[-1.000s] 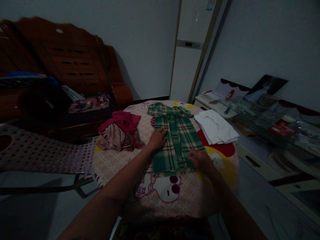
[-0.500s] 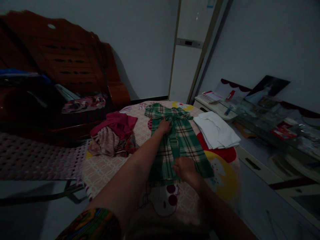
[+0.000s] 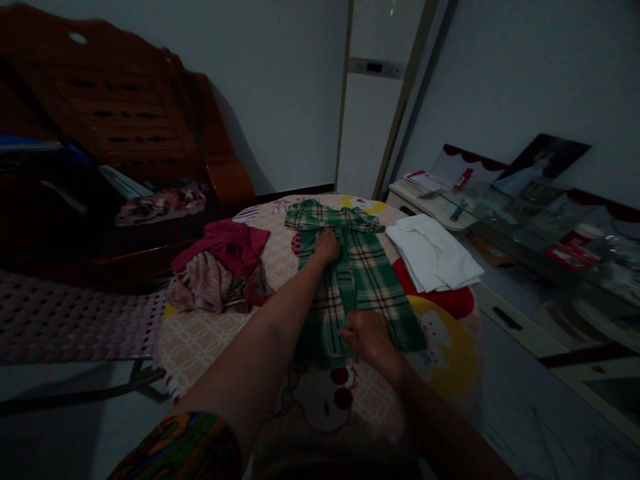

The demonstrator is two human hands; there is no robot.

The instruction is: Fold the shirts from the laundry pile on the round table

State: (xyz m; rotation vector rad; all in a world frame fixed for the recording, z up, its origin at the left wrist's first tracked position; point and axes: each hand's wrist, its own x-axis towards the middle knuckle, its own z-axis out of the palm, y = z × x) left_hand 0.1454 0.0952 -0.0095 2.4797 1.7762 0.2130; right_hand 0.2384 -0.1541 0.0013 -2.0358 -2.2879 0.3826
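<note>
A green plaid shirt (image 3: 380, 280) lies spread over the round table, its upper part bunched at the far end and its hem towards me. My left hand (image 3: 327, 247) is on the upper front of the shirt, fingers curled down onto the cloth near the middle strip. Nearer to me, my right hand (image 3: 369, 333) is closed on the front strip close to the hem, the thumb pointing left. The fingertips of both hands are partly hidden in the dim light.
A folded white cloth (image 3: 433, 253) sits at the table's right. To the left is a heap of crumpled clothes (image 3: 225, 260), magenta and pinkish. The patterned tablecloth (image 3: 200, 353) covers the tabletop. A wooden bench (image 3: 125, 133), a woven seat (image 3: 85, 320) and a glass-topped cabinet (image 3: 525, 233) surround it.
The view has shifted slightly. Both hands keep nearly the same places on the shirt, and the shirt lies much as before.
</note>
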